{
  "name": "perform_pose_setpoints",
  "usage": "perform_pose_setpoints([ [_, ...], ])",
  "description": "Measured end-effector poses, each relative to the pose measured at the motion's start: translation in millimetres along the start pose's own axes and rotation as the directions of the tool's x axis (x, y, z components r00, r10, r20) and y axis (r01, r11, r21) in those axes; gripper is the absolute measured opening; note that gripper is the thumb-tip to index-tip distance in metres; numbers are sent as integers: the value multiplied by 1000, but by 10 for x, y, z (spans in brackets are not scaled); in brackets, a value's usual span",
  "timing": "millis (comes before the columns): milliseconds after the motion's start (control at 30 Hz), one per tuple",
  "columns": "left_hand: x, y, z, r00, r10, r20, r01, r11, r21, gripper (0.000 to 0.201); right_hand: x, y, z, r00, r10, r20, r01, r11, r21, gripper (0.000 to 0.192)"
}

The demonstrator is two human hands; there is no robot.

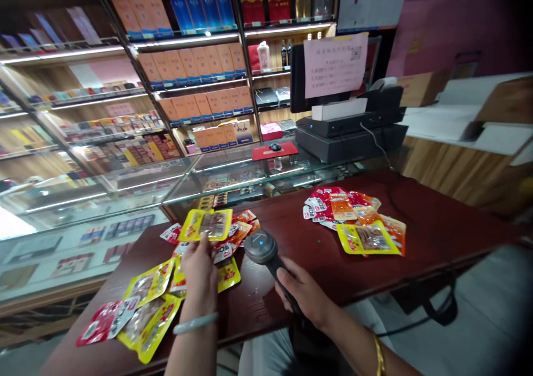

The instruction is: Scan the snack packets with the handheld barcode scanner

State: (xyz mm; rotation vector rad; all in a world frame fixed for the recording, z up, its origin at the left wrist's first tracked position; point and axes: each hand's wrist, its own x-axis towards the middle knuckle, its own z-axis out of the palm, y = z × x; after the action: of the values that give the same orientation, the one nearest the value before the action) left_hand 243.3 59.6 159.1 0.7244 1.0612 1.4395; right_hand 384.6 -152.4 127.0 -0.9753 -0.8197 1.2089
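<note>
My left hand holds up a yellow snack packet by its lower edge, above a heap of snack packets on the dark red counter. My right hand grips the handle of a grey barcode scanner, whose head points toward the raised packet. More yellow and red packets lie at the counter's near left. A second pile of packets sits to the right of the scanner.
A glass display case runs along the left and back. A cash register with a monitor stands behind the counter, with a red mouse pad beside it. Lit shelves of boxed goods fill the back wall.
</note>
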Motion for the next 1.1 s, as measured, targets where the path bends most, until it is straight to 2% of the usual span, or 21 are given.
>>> perform_pose_setpoints([
  [67, 87, 24, -91, 1000, -4, -13, 3, 1000, -30, 23, -2, 16, -33, 1000, 0, -3, 0, 1000, 14, 70],
  [133, 141, 11, -156, 1000, -15, 25, 16, 999, -45, 16, -4, 21, -61, 1000, -2, -18, 2, 1000, 26, 67],
  [200, 150, -18, -184, 997, -34, 71, 37, 999, -32, 15, -9, 8, -83, 999, -1, -32, 2, 1000, 23, 65],
  [300, 100, -55, -147, 994, -80, 81, 81, 997, -12, 18, -24, -42, -109, 999, -5, -41, 5, 1000, 7, 66],
  [433, -41, -80, 70, 988, -87, 125, 86, 996, 13, 18, -72, -109, -184, 998, -23, -62, 24, 1000, 15, 71],
  [567, -268, -208, 465, 965, -77, 252, 68, 997, 45, 20, -178, -145, -365, 988, -67, -138, 75, 996, 50, 75],
  [633, -408, -366, 703, 922, -123, 367, 76, 987, 139, 27, -253, -170, -494, 976, -78, -201, 95, 993, 75, 77],
  [700, -565, -587, 956, 851, -192, 488, 62, 961, 271, 34, -335, -206, -637, 959, -82, -273, 113, 988, 100, 77],
  [767, -739, -838, 1222, 777, -233, 585, -9, 925, 380, 39, -417, -248, -779, 935, -91, -342, 141, 982, 124, 75],
  [867, -1020, -1173, 1631, 667, -244, 704, -182, 863, 471, 39, -532, -303, -969, 893, -105, -438, 187, 971, 148, 67],
  [933, -1201, -1317, 1894, 615, -238, 752, -354, 768, 533, 36, -600, -328, -1073, 865, -107, -490, 213, 963, 164, 64],
  [967, -1286, -1361, 2017, 595, -220, 773, -473, 682, 558, 36, -631, -338, -1119, 854, -110, -509, 225, 959, 171, 64],
  [1033, -1437, -1413, 2236, 552, -155, 819, -718, 411, 562, 39, -686, -348, -1201, 837, -113, -536, 248, 951, 186, 68],
  [1100, -1561, -1446, 2413, 503, -108, 857, -852, 107, 513, 45, -729, -347, -1272, 824, -111, -556, 265, 942, 205, 73],
])
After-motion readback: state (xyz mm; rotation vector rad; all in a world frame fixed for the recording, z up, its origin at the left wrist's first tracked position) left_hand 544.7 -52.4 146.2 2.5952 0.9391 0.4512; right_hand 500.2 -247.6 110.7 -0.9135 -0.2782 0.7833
